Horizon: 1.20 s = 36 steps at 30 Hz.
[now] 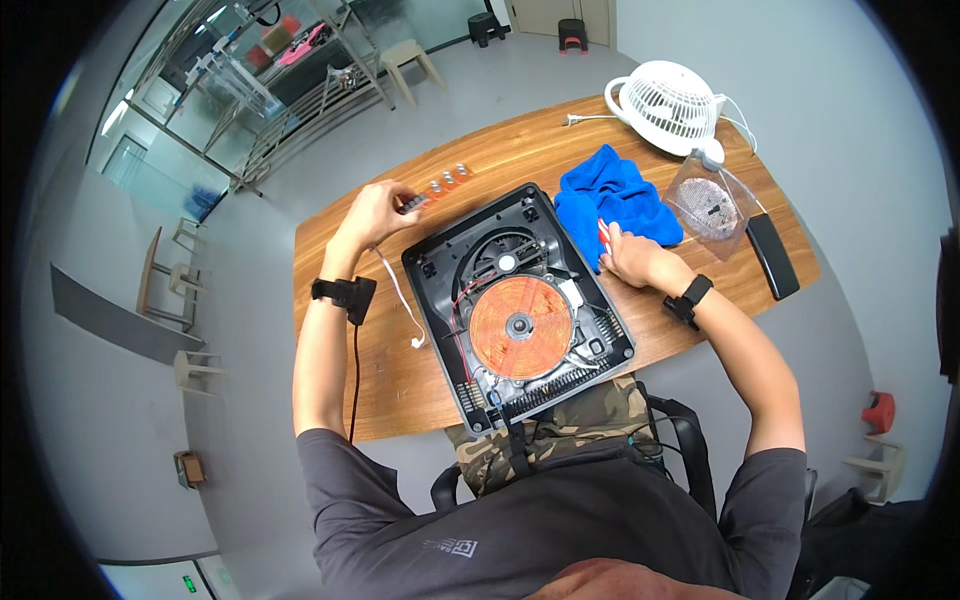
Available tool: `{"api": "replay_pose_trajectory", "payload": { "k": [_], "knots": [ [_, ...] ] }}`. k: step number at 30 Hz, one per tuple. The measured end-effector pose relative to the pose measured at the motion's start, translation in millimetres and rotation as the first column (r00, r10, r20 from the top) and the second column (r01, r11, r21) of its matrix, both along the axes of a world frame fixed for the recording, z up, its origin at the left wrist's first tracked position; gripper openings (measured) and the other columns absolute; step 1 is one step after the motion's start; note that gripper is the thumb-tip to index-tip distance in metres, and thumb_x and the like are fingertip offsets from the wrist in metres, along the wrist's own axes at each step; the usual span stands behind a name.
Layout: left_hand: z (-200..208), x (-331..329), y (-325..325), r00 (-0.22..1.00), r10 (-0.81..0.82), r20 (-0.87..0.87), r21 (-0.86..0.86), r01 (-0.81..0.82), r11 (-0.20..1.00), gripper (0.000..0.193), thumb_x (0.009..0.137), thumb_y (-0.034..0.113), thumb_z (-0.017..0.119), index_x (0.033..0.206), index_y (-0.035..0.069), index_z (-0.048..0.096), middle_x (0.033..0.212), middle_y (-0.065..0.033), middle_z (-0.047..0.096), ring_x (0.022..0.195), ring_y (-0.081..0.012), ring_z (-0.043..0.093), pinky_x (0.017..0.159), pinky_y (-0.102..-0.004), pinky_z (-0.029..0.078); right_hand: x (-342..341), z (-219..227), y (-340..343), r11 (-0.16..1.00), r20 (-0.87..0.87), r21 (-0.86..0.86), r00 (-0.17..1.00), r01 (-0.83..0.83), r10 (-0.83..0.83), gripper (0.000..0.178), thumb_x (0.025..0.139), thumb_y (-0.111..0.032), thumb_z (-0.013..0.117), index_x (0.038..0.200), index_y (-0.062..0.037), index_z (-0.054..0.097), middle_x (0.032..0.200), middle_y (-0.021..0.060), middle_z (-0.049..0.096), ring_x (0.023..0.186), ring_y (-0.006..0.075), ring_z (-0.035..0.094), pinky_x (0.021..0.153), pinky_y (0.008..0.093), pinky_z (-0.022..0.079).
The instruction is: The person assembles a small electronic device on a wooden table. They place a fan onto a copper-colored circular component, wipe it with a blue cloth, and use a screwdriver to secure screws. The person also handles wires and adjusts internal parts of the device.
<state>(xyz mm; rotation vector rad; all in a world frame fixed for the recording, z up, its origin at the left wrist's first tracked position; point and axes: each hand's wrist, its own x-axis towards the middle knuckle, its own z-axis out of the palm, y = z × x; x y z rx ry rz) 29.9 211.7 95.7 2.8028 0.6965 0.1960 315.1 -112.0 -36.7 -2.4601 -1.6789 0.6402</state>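
Observation:
An opened induction cooker (pixel 440 262) lies in front of me, its black shell showing a round copper coil (pixel 500 335), a fan (pixel 497 255) and wiring. To its far left, my left hand (pixel 376 214) pinches the near end of an orange strip (pixel 450 181) carrying several silver pieces; a dark part shows at the fingertips. Beside the cooker's right edge, my right hand (pixel 636 258) is closed around a red-and-white handle (pixel 604 236), mostly hidden by the fingers. A blue cloth (pixel 620 195) is bunched just beyond that hand.
A white fan-like appliance (pixel 668 105) with a cord stands at the table's far right. Near it lie a clear bag (pixel 712 205) with a round mesh piece and a black slab (pixel 772 257). A white cable (pixel 400 300) runs left of the cooker. My wrists wear black straps.

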Motion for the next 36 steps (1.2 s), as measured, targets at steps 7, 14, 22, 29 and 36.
{"api": "replay_pose_trajectory", "payload": {
  "k": [7,14,22,29,36],
  "knots": [
    [-32,35,-51,0.992,-0.119,-0.050,-0.020,0.118,0.993,0.040,0.076,0.031,0.078,0.103,0.002,0.075,0.098,-0.0184,0.075,0.090,-0.0324,0.072,0.084,-0.0411,0.057,3,31,10,0.976,0.013,-0.213,0.999,-0.047,0.051,0.064,0.101,-0.049,0.053,0.130,0.0072,0.040,0.112,0.0323,0.068,0.103,0.0451,0.067,0.089,0.0501,0.054],
    [-54,41,-60,0.989,-0.055,-0.136,-0.036,0.051,0.998,0.039,0.076,0.031,0.079,0.104,0.003,0.075,0.102,-0.0187,0.074,0.100,-0.0364,0.069,0.088,-0.0447,0.056,9,99,42,0.962,0.166,-0.211,0.963,-0.176,0.212,0.050,0.097,-0.047,0.058,0.100,0.0006,0.075,0.109,0.0237,0.072,0.103,0.0398,0.069,0.089,0.0467,0.056],
    [-76,36,-54,0.997,-0.052,-0.060,-0.049,0.049,0.998,0.041,0.078,0.032,0.080,0.106,0.003,0.075,0.106,-0.0176,0.073,0.103,-0.0346,0.069,0.091,-0.0434,0.055,7,100,130,0.930,0.141,0.129,0.935,-0.344,0.326,0.024,0.085,-0.023,0.075,0.101,-0.0059,0.073,0.098,0.0166,0.074,0.097,0.0348,0.070,0.082,0.0457,0.056],
    [-68,32,-56,0.998,-0.049,-0.040,-0.028,0.048,0.998,0.041,0.079,0.030,0.081,0.110,0.004,0.074,0.110,-0.0163,0.071,0.106,-0.0331,0.068,0.092,-0.0428,0.054,-11,73,159,0.909,0.125,0.079,0.908,-0.410,0.399,0.034,0.080,-0.020,0.081,0.110,-0.0072,0.074,0.105,0.0150,0.075,0.103,0.0346,0.070,0.087,0.0457,0.056],
    [-74,14,-45,0.983,-0.136,0.126,-0.112,0.150,0.982,0.045,0.080,0.029,0.083,0.117,0.005,0.073,0.110,-0.0155,0.064,0.102,-0.0341,0.067,0.091,-0.0424,0.054,-12,60,165,0.903,0.068,0.065,0.905,-0.424,0.420,0.030,0.084,-0.016,0.078,0.112,-0.0048,0.072,0.105,0.0183,0.074,0.103,0.0358,0.070,0.088,0.0450,0.055]
  ]
}}
